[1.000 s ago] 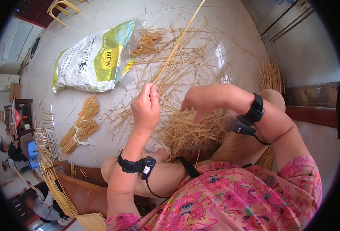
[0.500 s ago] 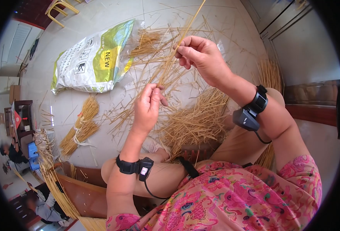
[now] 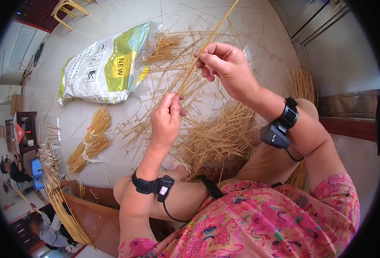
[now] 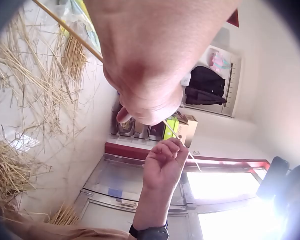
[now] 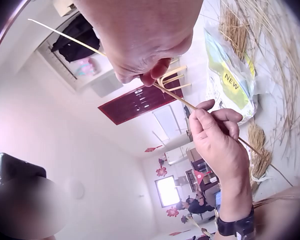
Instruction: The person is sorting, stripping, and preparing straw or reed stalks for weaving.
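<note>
A long thin yellow straw stalk [image 3: 218, 26] slants up and away between both hands. My left hand [image 3: 166, 120] pinches it low down between thumb and fingers. Farther up the stalk, thumb and forefinger of my right hand [image 3: 229, 69] pinch it too, the other fingers loosely bent. In the right wrist view, the stalk [image 5: 177, 97] passes from the right fingertips to the left hand [image 5: 221, 150] and on past it. Below the hands lies a loose heap of cut straw [image 3: 215, 142].
A white and green sack [image 3: 99, 64] lies on the tiled floor with straw [image 3: 166, 47] at its mouth. A tied straw bundle [image 3: 91, 137] is left of the hands. More straw [image 3: 301, 86] stands by the metal door [image 3: 340, 56]. Other people sit at far left.
My right hand has risen from over the straw heap to the stalk and now pinches it. My left hand stays in nearly the same place, its fingers slightly loosened.
</note>
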Demonstrator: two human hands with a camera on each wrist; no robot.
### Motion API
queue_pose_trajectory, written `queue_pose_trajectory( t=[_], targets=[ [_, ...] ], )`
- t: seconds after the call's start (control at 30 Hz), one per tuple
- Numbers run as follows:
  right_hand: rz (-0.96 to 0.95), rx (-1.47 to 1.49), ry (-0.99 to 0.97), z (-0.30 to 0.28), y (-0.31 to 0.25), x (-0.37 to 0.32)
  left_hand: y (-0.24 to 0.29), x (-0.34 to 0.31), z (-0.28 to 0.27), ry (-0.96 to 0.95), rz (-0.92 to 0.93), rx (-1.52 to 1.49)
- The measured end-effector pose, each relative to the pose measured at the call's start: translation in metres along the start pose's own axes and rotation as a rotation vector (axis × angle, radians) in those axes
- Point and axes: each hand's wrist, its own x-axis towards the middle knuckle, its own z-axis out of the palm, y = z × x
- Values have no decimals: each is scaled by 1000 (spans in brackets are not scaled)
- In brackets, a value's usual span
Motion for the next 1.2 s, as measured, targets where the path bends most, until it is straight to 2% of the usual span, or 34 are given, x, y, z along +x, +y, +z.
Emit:
queue_pose_trajectory(
  t=[0.2, 0.3, 0.5, 0.67, 0.87, 0.9, 1.0, 1.1, 1.2],
  targets=[
    [52, 68, 5, -2, 1, 0, 3, 0, 3, 66, 47, 187],
    [57, 98, -5, -3, 2, 0, 1, 0, 6, 93, 78, 174],
    [51, 108, -7, -1, 1, -1, 7, -1, 4, 21, -7, 126],
    [47, 84, -16, -2, 4, -1, 5, -1, 4, -49, 18, 60],
    [234, 141, -19, 5, 12, -6, 2, 2, 8, -20, -45, -69],
    [188, 56, -56, 5, 12, -7, 2, 2, 8, -12, -45, -84],
    [53, -244, -122, 10, 8, -12, 2, 6, 5, 40, -201, -222],
    [-107, -845, -545, 5, 4, -13, -2, 10, -2, 47, -222, -363],
    [-40, -914, -472, 3, 13, -12, -4, 12, -4, -11, -222, -350]
  ],
)
